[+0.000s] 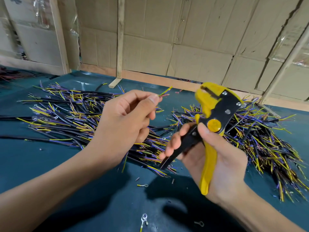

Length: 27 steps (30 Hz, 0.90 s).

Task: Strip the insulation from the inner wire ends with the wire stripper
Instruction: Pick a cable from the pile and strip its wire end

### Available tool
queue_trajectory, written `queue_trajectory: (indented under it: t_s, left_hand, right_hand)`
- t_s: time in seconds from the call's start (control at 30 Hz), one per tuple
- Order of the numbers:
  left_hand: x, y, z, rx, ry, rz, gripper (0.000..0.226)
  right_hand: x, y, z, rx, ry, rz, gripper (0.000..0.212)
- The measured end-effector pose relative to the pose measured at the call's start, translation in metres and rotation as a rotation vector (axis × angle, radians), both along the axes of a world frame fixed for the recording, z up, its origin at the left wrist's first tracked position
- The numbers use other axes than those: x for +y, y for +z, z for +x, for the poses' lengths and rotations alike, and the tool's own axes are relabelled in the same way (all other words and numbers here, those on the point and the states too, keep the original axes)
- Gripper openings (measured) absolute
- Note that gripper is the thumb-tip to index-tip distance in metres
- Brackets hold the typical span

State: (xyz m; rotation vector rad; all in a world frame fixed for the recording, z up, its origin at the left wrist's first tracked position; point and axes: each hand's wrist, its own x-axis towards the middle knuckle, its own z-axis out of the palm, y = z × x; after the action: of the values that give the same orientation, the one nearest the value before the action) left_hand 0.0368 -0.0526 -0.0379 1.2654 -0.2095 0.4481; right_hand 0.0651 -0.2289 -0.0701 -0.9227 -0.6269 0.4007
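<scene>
My left hand (pixel 128 118) pinches a cable between thumb and forefinger. Its thin inner wire ends (pixel 165 93), yellow-green and reddish, stick out to the right past the thumb. My right hand (pixel 217 166) holds a yellow and black wire stripper (pixel 212 118) by its handles, jaws pointing up and left. The jaws are a short gap to the right of the wire ends and do not touch them. The rest of the held cable is hidden behind my left hand.
Two heaps of black cables with yellow, blue and brown inner wires lie on the dark green table (pixel 50 164), one at the left (pixel 66 118) and one at the right (pixel 260 139). Small ring terminals (pixel 144 218) and insulation scraps lie near me. A cardboard wall (pixel 184 39) backs the table.
</scene>
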Motion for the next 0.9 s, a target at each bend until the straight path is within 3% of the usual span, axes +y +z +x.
queue_trajectory:
  t_s: [0.2, 0.5, 0.7, 0.9]
  left_hand:
    - [-0.006, -0.008, -0.002, 0.061, -0.177, 0.123, 0.023]
    - [-0.010, -0.009, -0.006, 0.146, -0.271, 0.275, 0.025]
    - [-0.007, -0.010, -0.006, 0.161, -0.292, 0.334, 0.022]
    - [-0.011, -0.014, -0.004, 0.108, -0.217, 0.187, 0.022]
  right_hand:
    - [-0.007, 0.006, 0.004, -0.067, -0.306, -0.023, 0.039]
    - [-0.004, 0.007, 0.000, -0.094, -0.408, -0.015, 0.015]
    - [-0.005, 0.008, 0.001, -0.065, -0.468, -0.014, 0.020]
    - [-0.002, 0.006, -0.001, -0.144, -0.471, -0.096, 0.021]
